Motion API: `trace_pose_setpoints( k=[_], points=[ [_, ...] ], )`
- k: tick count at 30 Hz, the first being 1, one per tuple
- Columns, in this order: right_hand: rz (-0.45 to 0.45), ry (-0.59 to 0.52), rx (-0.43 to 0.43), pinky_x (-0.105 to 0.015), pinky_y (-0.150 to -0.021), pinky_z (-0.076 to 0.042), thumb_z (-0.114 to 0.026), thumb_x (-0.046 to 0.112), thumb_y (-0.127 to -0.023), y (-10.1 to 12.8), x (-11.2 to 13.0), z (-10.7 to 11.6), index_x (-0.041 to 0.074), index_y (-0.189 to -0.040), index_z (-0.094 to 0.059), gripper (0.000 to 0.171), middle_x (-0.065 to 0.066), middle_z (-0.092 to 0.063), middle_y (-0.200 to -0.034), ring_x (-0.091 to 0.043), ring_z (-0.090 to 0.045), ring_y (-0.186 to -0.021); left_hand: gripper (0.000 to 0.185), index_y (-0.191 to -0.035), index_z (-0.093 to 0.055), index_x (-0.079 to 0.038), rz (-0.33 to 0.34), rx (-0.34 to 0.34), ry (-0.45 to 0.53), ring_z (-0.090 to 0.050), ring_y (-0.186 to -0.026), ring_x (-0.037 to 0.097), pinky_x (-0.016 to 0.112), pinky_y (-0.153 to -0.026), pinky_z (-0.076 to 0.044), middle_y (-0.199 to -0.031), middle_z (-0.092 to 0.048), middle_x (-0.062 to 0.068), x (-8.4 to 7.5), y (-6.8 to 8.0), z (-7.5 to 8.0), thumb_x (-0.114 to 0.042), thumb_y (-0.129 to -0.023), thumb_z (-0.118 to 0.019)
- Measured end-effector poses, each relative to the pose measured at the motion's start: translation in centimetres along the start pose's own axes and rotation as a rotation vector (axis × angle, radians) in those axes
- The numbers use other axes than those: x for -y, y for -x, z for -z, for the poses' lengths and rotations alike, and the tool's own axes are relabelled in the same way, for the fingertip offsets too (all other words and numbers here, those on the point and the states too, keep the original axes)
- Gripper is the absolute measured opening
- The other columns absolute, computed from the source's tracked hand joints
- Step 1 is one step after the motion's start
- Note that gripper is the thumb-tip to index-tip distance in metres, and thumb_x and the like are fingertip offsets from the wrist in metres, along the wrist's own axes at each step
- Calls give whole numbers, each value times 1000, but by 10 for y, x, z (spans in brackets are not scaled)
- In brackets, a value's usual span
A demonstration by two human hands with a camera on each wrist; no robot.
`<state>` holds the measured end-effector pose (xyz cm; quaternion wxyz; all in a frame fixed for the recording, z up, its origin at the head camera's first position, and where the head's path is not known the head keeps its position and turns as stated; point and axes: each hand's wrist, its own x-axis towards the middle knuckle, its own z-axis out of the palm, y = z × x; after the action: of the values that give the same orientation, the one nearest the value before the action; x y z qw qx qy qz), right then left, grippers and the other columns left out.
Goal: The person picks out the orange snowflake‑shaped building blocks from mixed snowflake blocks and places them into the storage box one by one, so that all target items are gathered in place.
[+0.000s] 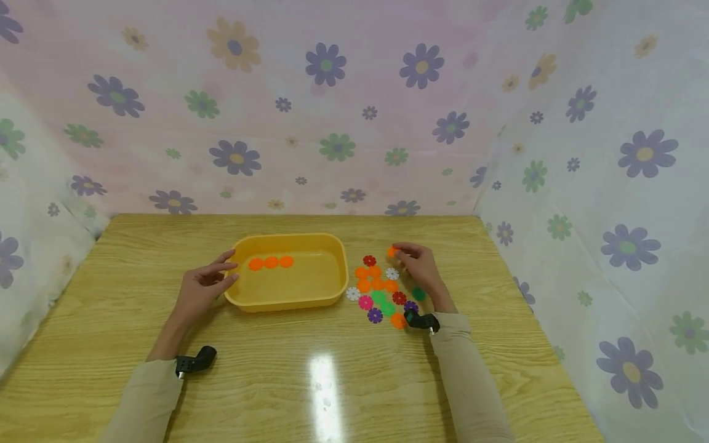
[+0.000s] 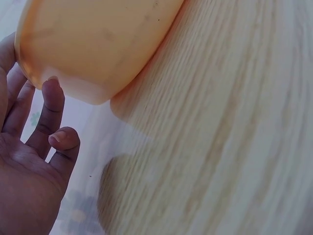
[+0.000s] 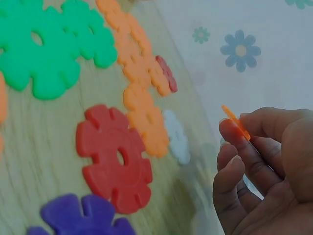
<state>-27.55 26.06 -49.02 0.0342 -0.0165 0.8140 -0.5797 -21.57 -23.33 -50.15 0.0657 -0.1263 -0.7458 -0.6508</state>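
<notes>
My right hand (image 1: 418, 264) pinches an orange flower-shaped disc (image 1: 392, 251) between thumb and fingertips, just beyond a cluster of similar discs. The disc (image 3: 237, 123) appears edge-on in the right wrist view. At the left end of a yellow plastic basin (image 1: 293, 303), my left hand (image 1: 202, 286) touches the rim with loosely extended fingers. Two fingertips stand apart from the basin (image 2: 98, 49) in the left wrist view. Inside the basin, three orange flower discs (image 1: 271, 263) lie in a row.
Right of the basin lie several loose discs: orange (image 1: 378, 283), dark red (image 1: 399, 298), light green (image 1: 386, 307), purple (image 1: 375, 315), pink (image 1: 365, 303) and white (image 1: 353, 294). All rest on a wooden table (image 1: 249, 381). Flower-patterned cloth (image 1: 327, 123) hangs behind and at the sides.
</notes>
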Motion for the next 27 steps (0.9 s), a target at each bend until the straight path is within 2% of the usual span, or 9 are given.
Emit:
trace_pose_setpoints(
  k=[4,10,12,16,18,19,22,24,27],
  points=[
    [4,3,6,-27,-64,-49,-59,15,-104,1,6,-3,0,-135,-64,35,-28,-66,-120,-30,-62,-84,28,-119,-67,16,-8,-5,0,-57,-124,-5,12,-78,-48,-144,-61,-4,1,0,0,-1,-97,-67],
    [90,-17,29,-24,-57,-46,-61,14,-103,3,7,-11,-2,-128,-68,31,-22,-70,-115,-22,-63,-78,27,-118,-67,16,-16,-7,-9,-57,-124,-5,12,-80,-48,-143,-62,-4,0,0,-1,-1,-97,-67],
    [126,-22,56,-24,-58,-47,-60,12,-103,6,11,-14,-4,-127,-68,30,-24,-70,-116,-29,-64,-80,27,-118,-67,16,-17,-3,-1,-58,-123,-4,12,-80,-48,-143,-62,-4,0,0,-1,-1,-97,-67],
    [171,-38,85,-25,-59,-51,-60,10,-103,11,18,-24,-5,-125,-69,28,-29,-69,-117,-35,-62,-77,27,-118,-67,15,-12,2,7,-59,-122,-4,12,-80,-48,-144,-61,-4,-1,0,-1,-1,-97,-67],
    [160,-61,95,-32,-64,-54,-60,8,-103,12,23,-32,-6,-125,-69,27,-30,-68,-118,-42,-61,-81,27,-118,-67,15,-8,2,2,-58,-123,-4,12,-80,-48,-144,-61,-4,0,0,0,-2,-97,-67],
    [165,-74,93,-36,-68,-56,-60,8,-103,11,21,-35,-5,-124,-69,27,-28,-69,-118,-41,-62,-84,28,-119,-67,15,-5,2,-3,-58,-123,-5,12,-81,-48,-144,-61,-3,-1,1,0,-2,-97,-68],
    [182,-124,103,-52,-84,-56,-61,6,-102,15,27,-47,-7,-123,-69,26,-24,-70,-119,-48,-62,-100,28,-119,-67,15,0,2,-12,-57,-124,-5,12,-81,-48,-145,-60,-2,-1,1,0,-3,-97,-68],
    [228,-147,106,-57,-90,-54,-61,4,-101,17,31,-55,-8,-122,-69,25,-19,-72,-117,-44,-65,-105,28,-119,-67,15,1,3,-13,-57,-125,-6,12,-81,-48,-145,-60,-2,-1,1,0,-3,-97,-68],
    [307,-195,117,-49,-89,-57,-63,2,-100,21,36,-67,-9,-119,-70,23,-7,-75,-111,-28,-70,-101,28,-119,-67,15,-1,2,-8,-57,-125,-5,12,-81,-48,-145,-60,-1,0,1,0,-3,-97,-68]
  ],
)
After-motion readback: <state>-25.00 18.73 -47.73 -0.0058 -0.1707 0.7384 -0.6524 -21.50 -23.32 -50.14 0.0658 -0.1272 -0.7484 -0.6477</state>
